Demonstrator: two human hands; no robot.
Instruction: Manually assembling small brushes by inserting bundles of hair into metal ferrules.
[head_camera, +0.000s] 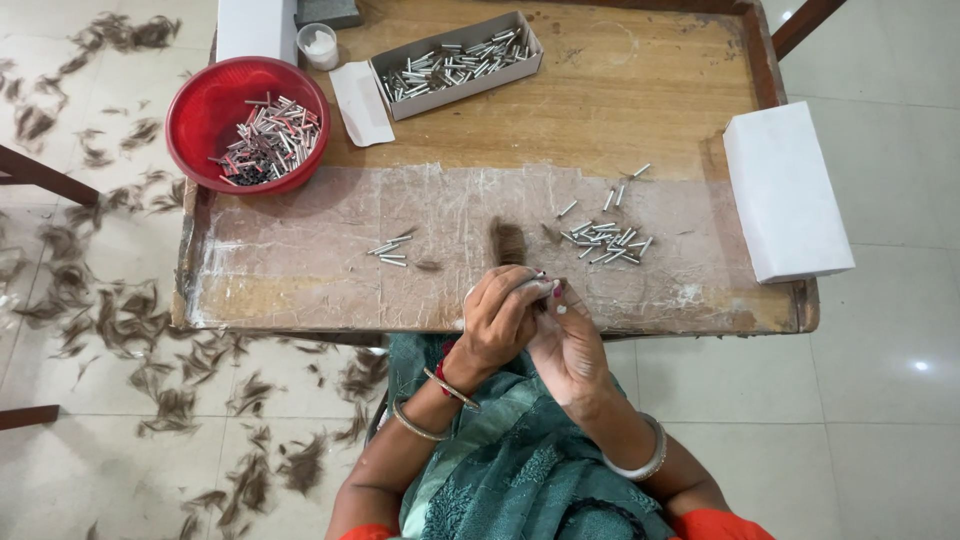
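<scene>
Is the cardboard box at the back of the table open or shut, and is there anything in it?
Open. The cardboard box has no lid on and its inside shows, partly filled with loose small metal tubes lying across its bottom.

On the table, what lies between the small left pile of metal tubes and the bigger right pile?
In the head view, a dark hair tuft lies between them, on the taped surface.

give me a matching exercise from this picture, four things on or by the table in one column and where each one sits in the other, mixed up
Things:
1. red bowl of metal tubes
2. open cardboard box of metal tubes
3. white closed box
4. tuft of brown hair

Places:
A. table's right edge
B. far side of the table, near the middle
C. table's left far corner
D. just beyond the left hand and right hand

Pairs: 1-C, 2-B, 3-A, 4-D
</scene>
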